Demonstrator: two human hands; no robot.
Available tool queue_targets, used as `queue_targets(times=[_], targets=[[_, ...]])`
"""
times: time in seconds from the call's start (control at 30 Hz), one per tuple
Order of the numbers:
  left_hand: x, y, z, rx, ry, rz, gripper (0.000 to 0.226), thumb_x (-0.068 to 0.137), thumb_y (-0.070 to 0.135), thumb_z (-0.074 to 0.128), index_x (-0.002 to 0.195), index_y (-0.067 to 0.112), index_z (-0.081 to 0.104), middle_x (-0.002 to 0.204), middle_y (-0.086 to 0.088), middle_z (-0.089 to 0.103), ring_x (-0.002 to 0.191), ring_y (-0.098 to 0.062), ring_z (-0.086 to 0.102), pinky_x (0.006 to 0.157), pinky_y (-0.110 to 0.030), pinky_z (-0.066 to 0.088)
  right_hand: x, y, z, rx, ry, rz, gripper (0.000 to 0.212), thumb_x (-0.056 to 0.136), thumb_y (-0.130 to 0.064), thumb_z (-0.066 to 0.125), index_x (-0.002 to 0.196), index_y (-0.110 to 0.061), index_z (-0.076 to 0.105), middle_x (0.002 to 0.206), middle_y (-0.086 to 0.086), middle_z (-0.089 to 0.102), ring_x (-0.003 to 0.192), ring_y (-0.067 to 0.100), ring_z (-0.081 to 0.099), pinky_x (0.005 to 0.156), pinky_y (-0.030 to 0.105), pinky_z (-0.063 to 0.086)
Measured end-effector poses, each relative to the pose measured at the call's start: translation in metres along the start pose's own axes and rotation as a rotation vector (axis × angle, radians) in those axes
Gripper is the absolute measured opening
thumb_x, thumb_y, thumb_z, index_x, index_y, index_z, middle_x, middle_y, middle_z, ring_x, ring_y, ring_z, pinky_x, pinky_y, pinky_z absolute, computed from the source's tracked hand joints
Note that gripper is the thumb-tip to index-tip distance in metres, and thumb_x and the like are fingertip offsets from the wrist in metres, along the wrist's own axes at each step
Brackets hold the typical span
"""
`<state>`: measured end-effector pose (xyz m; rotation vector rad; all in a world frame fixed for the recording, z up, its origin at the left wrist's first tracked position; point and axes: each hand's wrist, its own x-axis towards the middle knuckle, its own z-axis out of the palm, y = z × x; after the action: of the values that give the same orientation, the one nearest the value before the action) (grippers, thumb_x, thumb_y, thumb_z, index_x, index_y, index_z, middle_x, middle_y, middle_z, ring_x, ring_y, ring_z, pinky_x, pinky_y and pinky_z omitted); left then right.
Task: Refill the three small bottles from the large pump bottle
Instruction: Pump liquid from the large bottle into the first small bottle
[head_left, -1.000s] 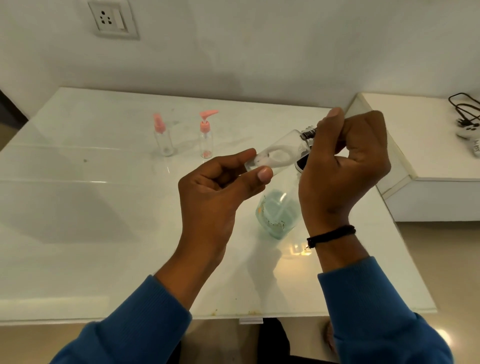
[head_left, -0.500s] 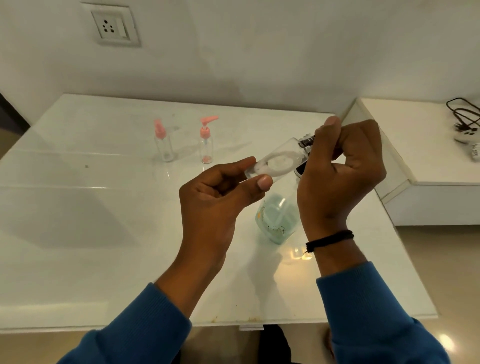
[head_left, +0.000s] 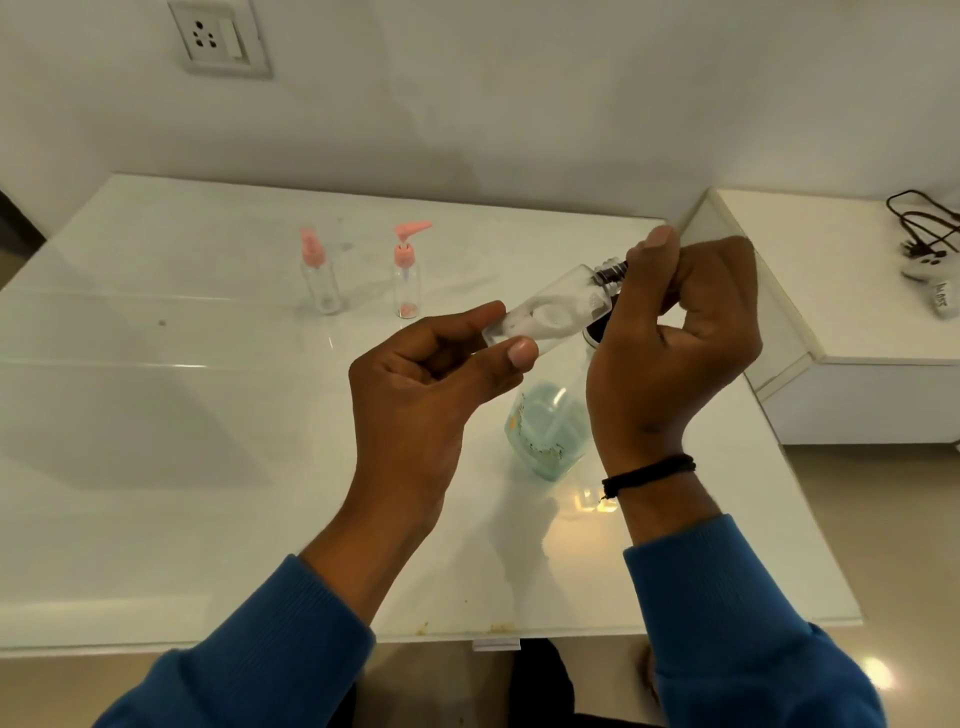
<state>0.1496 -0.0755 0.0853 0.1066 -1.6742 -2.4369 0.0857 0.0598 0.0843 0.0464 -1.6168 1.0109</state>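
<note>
Since the earlier frames little has shifted: the hands keep the same grip, and the small bottle's tilt is unchanged. The left hand (head_left: 415, 384) pinches the base of a clear bottle (head_left: 550, 312) between thumb and fingers, holding it above the table (head_left: 208, 467) on a slant, neck up and to the right. The right hand (head_left: 670, 343) is curled round the bottle's dark threaded neck (head_left: 613, 271), thumb on top. Below and between the hands the pump bottle (head_left: 545, 431), pale green, stands on the table, its top hidden behind the right hand. Two more small bottles stand well behind, side by side: one with a pink spray cap (head_left: 319, 275), one with a pink pump (head_left: 407, 275). A wall socket (head_left: 218, 36) sits above.
</note>
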Motion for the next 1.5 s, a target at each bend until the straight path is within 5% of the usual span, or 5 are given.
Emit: queue_targets(times=[1.1,1.3,1.5], targets=[[-0.0010,0.0023,0.0009,-0.019,0.012,-0.015,0.044,0.064,0.021,0.081,0.106,0.011,0.075,0.096,-0.004,0.079,0.092,-0.028,0.076,0.078,-0.031,0.062,0.0027,0.0007,-0.0004,-0.003,-0.005,0.001,0.037,0.098,-0.003,0.061,0.061,0.002,0.057,0.062,0.013,0.052,0.062,0.015,0.042,0.057,0.027,0.036],[-0.0011,0.0026,0.0006,-0.027,0.014,-0.010,0.044,0.061,0.023,0.082,0.103,0.013,0.076,0.096,-0.006,0.079,0.093,-0.030,0.076,0.079,-0.032,0.062,-0.0021,-0.0019,-0.0009,0.053,-0.012,0.034,0.036,0.098,-0.002,0.061,0.062,0.002,0.058,0.062,0.015,0.051,0.066,0.011,0.042,0.061,0.013,0.032],[0.0000,0.0028,0.0002,-0.029,0.008,-0.010,0.042,0.063,0.019,0.081,0.104,0.011,0.075,0.095,-0.007,0.079,0.090,-0.030,0.076,0.078,-0.032,0.062,0.0025,-0.0038,0.0007,0.025,-0.011,0.019,0.037,0.097,-0.001,0.061,0.060,-0.001,0.056,0.064,0.005,0.046,0.062,0.010,0.039,0.060,0.013,0.031]])
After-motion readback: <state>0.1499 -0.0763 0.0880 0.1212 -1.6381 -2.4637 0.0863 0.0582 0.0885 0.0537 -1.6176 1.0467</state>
